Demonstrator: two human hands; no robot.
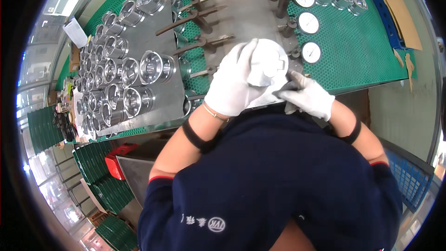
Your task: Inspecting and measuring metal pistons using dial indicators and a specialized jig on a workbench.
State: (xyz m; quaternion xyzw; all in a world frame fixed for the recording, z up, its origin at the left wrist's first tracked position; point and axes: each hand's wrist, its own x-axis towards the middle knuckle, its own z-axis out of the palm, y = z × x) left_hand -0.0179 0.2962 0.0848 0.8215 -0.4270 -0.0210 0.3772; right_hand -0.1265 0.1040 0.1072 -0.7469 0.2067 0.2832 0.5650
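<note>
A long bench covered with a green mesh mat (pixel 357 42) spreads before the person; on its left lies a flat grey metal sheet (pixel 162 37), bearing rows of shiny open-ended metal cylinders (pixel 155 67); at the middle is a steel plate (pixel 251 0), with dark upright posts along both sides; the left hand (pixel 234 81), in a white glove, grips a bright round metal part (pixel 268 60), its fingers wrapped over the part's left side; the right hand (pixel 309 96), also gloved, has thumb and fingers drawn together just beside the part's lower right, dark at the tips, and whether they pinch anything cannot be told; the part is above the plate's near end; four white dial gauges (pixel 308 23) line the plate's right side.
</note>
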